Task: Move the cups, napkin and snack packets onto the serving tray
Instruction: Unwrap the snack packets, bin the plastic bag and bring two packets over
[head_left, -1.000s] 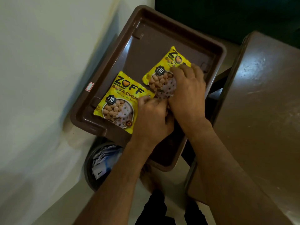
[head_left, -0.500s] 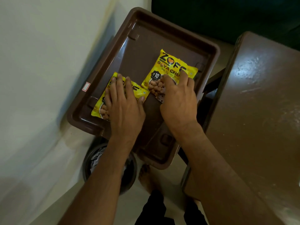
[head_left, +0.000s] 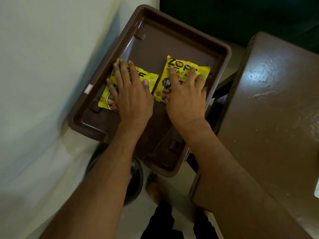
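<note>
A brown plastic serving tray (head_left: 155,42) lies in front of me. Two yellow snack packets lie flat inside it, side by side. My left hand (head_left: 131,94) presses on the left packet (head_left: 151,80) with its fingers spread straight. The right packet (head_left: 181,66) lies under my right hand (head_left: 186,97), whose straight fingers rest flat on it. No cups or napkin are in view.
A brown table (head_left: 269,118) stands to the right of the tray. A white wall (head_left: 43,83) runs along the left. A dark round bin (head_left: 136,183) sits on the floor under the tray's near end, beside my bare foot (head_left: 153,187).
Both packets have slid apart: my left hand moved from the middle onto the left packet, and my right hand pushed the right packet toward the tray's right wall.
</note>
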### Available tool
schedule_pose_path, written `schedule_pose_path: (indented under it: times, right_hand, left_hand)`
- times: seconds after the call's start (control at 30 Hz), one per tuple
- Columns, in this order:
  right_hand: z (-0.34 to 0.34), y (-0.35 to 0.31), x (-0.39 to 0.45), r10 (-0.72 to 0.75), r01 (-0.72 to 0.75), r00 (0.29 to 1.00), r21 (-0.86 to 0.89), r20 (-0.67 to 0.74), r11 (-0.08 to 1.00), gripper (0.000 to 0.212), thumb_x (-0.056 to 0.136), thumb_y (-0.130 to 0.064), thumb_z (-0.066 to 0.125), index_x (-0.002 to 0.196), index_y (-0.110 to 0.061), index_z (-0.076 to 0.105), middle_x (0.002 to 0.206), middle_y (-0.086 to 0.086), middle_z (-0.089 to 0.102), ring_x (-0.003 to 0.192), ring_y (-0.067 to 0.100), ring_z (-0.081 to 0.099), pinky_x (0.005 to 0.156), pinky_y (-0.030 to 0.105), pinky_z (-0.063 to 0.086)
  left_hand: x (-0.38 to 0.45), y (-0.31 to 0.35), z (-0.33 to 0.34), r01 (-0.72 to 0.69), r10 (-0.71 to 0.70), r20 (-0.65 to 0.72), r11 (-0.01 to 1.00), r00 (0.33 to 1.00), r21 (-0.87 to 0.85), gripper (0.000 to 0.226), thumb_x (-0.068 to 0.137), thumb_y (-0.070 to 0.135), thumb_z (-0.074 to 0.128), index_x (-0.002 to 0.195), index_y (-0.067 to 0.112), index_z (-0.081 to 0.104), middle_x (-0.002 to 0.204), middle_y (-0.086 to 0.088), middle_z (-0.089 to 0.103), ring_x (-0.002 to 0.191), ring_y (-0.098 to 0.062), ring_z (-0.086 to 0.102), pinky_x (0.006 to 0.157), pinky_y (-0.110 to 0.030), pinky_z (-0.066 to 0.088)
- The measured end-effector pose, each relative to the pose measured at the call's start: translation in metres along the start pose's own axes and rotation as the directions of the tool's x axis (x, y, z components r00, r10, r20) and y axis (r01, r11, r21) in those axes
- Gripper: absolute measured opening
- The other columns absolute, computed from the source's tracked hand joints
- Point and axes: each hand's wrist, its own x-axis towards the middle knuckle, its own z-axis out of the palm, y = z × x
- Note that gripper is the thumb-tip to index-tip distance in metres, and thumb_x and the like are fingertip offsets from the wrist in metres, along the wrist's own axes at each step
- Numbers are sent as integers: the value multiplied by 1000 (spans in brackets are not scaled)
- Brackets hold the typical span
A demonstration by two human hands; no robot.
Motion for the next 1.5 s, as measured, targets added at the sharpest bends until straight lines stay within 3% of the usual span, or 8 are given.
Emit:
schedule_pose_path:
  times: [0.23,0.47,0.67,0.8,1.0,1.13,1.3,1.5]
  right_hand:
    - [8,-2,-24,-97,94,990,42,100,995,75,105,-31,52,164,-36,7,172,23,-5,157,51,-5,123,72,14]
    - [-6,-2,-23,157,-114,982,325,-109,939,76,100,-34,62,162,-17,23,164,26,25,148,44,33,120,51,36]
    - [-11,-1,-8,225,-180,971,376,-80,909,107,86,-31,79,163,-6,8,134,16,56,122,32,53,107,37,38]
    - [-12,6,-7,330,-163,935,674,-128,721,103,70,-2,83,155,-5,25,99,1,62,96,23,66,87,38,58]
    - [-8,11,-8,275,-164,961,762,-19,626,110,74,-17,90,157,-15,19,136,6,57,127,21,59,105,39,52]
    - [-3,13,-9,309,-147,951,845,-23,514,106,75,-5,89,158,-11,23,98,-21,57,85,-29,58,74,-3,46]
    - [-8,23,-5,348,-291,914,935,209,202,49,67,0,94,107,-13,68,97,-1,80,88,17,79,83,45,66]
    - [-24,43,-19,152,-333,932,943,328,9,33,76,-11,90,104,-10,73,92,0,83,82,19,81,67,39,67]
  left_hand:
    - [7,14,-5,41,-39,41,998,998,-48,69,110,39,35,167,9,9,177,-13,-1,164,-29,-2,131,-58,4]
    - [-10,0,-27,180,-224,-153,950,962,-257,58,100,33,61,151,11,44,159,-14,38,149,-31,36,119,-49,37]
    - [-7,-5,-35,317,-319,29,919,947,-233,64,93,37,73,145,11,44,152,-15,43,142,-38,40,108,-57,41]
    - [4,-18,-43,415,-394,135,834,909,-365,75,82,34,86,142,11,48,145,-14,57,140,-40,47,112,-60,41]
    - [2,-42,-45,516,-397,337,556,853,-651,36,75,17,90,106,10,71,101,-4,79,94,-24,77,91,-49,62]
    - [-4,-52,-41,514,-305,414,479,857,-711,40,79,17,90,112,13,69,104,0,79,96,-19,77,92,-48,63]
    - [-8,-60,-50,518,-248,456,346,855,-783,35,80,15,89,113,13,75,103,0,82,96,-18,80,93,-45,63]
    - [-13,-59,-74,529,-136,511,232,849,-816,5,92,26,78,94,22,81,103,-1,83,97,-21,81,92,-43,63]
